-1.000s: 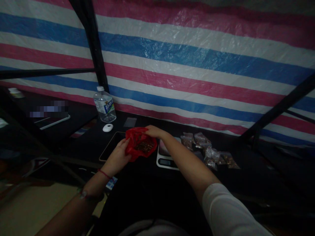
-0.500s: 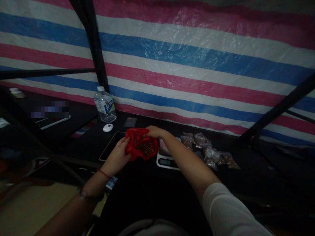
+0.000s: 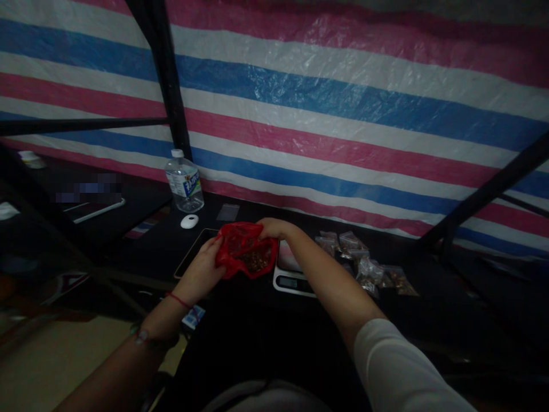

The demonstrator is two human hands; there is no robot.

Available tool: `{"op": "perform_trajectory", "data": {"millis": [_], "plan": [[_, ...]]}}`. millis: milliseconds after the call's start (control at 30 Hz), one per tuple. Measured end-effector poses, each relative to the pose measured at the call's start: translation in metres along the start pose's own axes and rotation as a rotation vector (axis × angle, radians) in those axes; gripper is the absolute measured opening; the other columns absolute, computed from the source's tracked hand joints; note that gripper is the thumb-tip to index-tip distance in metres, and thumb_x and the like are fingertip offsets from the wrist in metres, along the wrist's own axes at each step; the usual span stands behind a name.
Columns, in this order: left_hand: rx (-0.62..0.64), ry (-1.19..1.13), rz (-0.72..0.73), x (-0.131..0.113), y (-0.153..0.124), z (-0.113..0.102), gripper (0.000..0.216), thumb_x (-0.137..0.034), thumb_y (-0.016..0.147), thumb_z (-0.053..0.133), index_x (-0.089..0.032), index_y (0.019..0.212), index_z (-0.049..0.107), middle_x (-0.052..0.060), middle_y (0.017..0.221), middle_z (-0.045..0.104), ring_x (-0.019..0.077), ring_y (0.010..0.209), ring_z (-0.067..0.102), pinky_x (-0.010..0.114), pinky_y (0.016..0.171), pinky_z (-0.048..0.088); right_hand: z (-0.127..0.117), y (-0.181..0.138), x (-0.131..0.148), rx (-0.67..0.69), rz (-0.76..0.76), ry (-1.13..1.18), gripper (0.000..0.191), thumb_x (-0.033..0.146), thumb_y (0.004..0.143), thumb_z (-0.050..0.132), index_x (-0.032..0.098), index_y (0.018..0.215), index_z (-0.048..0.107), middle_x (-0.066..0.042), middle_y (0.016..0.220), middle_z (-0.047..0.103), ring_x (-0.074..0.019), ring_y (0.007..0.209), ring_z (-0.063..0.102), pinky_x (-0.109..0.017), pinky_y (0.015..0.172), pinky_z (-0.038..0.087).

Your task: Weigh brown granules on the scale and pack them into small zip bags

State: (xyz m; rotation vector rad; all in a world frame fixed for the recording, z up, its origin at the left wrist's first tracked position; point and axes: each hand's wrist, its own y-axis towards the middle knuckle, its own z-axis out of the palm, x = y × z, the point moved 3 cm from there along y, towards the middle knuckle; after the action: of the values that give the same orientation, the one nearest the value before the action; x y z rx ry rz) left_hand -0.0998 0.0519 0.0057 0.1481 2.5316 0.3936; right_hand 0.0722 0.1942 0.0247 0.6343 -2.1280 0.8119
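Observation:
A red plastic bag (image 3: 238, 243) is held with its mouth spread, showing small brown and golden pieces (image 3: 257, 258) inside, too small to name. My left hand (image 3: 203, 266) is closed on the bag's left side. At its upper right edge, my right hand (image 3: 274, 229) grips the rim, fingers partly hidden by the plastic. Just right of the bag sits a white kitchen scale (image 3: 283, 281) with a small display, partly covered by my right forearm. Several small clear zip bags (image 3: 371, 269) filled with brown pieces lie in a pile right of the scale.
A clear plastic bottle (image 3: 184, 186) with a white cap stands at the back left. Near it are a white rounded object (image 3: 189, 221) and a flat clear zip bag (image 3: 228, 212). Behind the black table hangs a striped sheet (image 3: 326, 131); a black post (image 3: 171, 97) rises at left.
The red bag's mouth is spread slightly wider, showing more of the contents. My left hand has shifted a little to the left; my right hand has barely moved.

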Motion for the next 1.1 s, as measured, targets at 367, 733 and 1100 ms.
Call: {"op": "perform_trajectory", "data": {"millis": [367, 733, 1100], "plan": [[0.016, 0.019, 0.002, 0.005, -0.002, 0.004, 0.067, -0.012, 0.068, 0.049, -0.007, 0.134, 0.041, 0.016, 0.137, 0.044, 0.0265, 0.130, 0.039, 0.039, 0.113, 0.031, -0.007, 0.005, 0.012, -0.176, -0.157, -0.497, 0.025, 0.011, 0.064, 0.059, 0.011, 0.086, 0.070, -0.003, 0.076, 0.069, -0.0148, 0.067, 0.061, -0.020, 0.058, 0.043], [0.040, -0.060, 0.102, -0.002, -0.014, 0.005, 0.056, -0.013, 0.070, 0.054, -0.016, 0.126, 0.050, 0.012, 0.137, 0.038, 0.0262, 0.127, 0.043, 0.041, 0.109, 0.036, -0.030, -0.050, 0.030, -0.667, -0.311, -0.629, 0.037, 0.024, 0.077, 0.062, 0.016, 0.113, 0.063, -0.011, 0.117, 0.063, -0.0235, 0.112, 0.054, -0.038, 0.099, 0.037], [0.119, 0.149, 0.257, -0.027, -0.024, 0.006, 0.029, -0.037, 0.069, 0.069, -0.023, 0.094, 0.070, 0.008, 0.140, 0.041, 0.0333, 0.130, 0.037, 0.050, 0.109, 0.031, -0.018, -0.129, -0.075, -0.655, 0.058, -0.546, 0.064, 0.031, 0.076, 0.063, 0.012, 0.134, 0.045, -0.015, 0.135, 0.050, -0.0250, 0.126, 0.044, -0.037, 0.104, 0.034]]}}
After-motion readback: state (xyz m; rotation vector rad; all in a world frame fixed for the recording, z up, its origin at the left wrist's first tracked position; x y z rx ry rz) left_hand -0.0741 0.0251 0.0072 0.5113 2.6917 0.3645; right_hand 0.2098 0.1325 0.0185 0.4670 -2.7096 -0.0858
